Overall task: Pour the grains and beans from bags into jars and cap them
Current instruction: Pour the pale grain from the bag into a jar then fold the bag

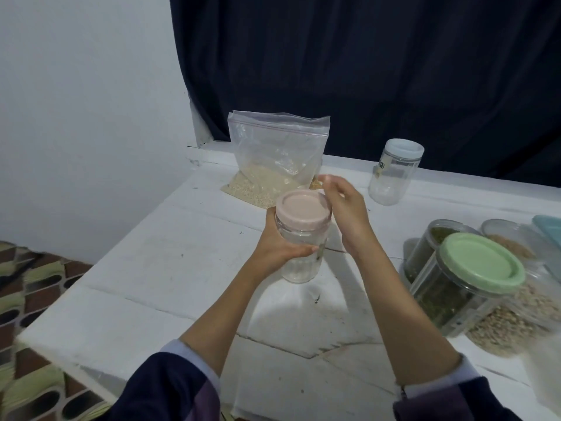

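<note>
- Clear jar (299,253), empty, pink lid (303,210) seated on top; held above the white worktop (151,268), near its middle.
- Left hand (277,241): fingers curled round the jar's body below the lid, thumb across the front.
- Right hand (344,208): just beside the pink lid on its right; fingers loosely bent, blurred; whether they touch the lid rim, cannot tell. Nothing pinched.
- Zip bag (274,159), clear, standing at the back of the worktop behind the held jar; pale grains fill its lower part.
- Second clear jar (393,177), empty, pale blue lid on, upright at the back right, well apart from the bag.
- Jar with green lid (464,281), capped, dark green contents, at the right edge.
- Open jar (431,247) with green contents, just behind the green-lidded one.
- Bag of mixed pale grains (510,323) lying at the far right, partly under the jars.
- Dark curtain (364,71) behind the worktop; white wall (85,117) to the left.
</note>
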The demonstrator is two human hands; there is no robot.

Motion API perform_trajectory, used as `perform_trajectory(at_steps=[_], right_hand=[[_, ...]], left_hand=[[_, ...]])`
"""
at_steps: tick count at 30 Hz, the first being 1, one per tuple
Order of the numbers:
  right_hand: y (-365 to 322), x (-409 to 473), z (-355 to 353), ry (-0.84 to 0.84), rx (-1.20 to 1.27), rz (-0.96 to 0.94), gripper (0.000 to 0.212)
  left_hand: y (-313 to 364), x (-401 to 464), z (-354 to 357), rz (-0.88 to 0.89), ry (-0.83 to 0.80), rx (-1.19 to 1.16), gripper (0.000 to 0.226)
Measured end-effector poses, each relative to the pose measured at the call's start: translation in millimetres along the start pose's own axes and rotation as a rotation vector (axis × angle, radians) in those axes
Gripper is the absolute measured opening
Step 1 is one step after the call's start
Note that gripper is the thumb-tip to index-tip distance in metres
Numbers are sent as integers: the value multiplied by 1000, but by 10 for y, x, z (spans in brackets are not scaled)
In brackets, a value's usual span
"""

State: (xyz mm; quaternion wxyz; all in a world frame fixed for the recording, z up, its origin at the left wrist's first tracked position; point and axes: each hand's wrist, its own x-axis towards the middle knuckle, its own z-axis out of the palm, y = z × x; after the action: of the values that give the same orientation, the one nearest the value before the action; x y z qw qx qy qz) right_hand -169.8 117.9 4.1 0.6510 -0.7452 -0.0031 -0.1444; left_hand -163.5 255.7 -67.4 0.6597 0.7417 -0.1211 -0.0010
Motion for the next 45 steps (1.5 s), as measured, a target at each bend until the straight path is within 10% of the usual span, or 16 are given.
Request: perform_trajectory(at_steps=[5,8,11,17,22,26,37,45], right_hand=[[-206,76,163,-404,-941,-247,64],[-223,97,206,-433,-962,-258,58],[-263,152,181,-395,-681,-288,45],[-311,232,-130,-103,766,187,44],[218,126,-300,161,952,414,28],[584,-4,-334,407,520,562,38],[1140,-291,-375,214,-772,406,51],[922,-42,-364,128,-992,341,44]], left_hand=[[-20,18,-1,0,-27,8,91],[-14,19,-3,-1,-37,4,86],[-8,5,-16,-10,-33,-4,90],[19,-18,-23,-34,-32,22,94],[24,-26,-9,-25,-10,44,96],[12,-39,9,-15,8,35,100],[28,-115,59,-25,43,11,98],[19,-190,1,-86,-64,49,132]])
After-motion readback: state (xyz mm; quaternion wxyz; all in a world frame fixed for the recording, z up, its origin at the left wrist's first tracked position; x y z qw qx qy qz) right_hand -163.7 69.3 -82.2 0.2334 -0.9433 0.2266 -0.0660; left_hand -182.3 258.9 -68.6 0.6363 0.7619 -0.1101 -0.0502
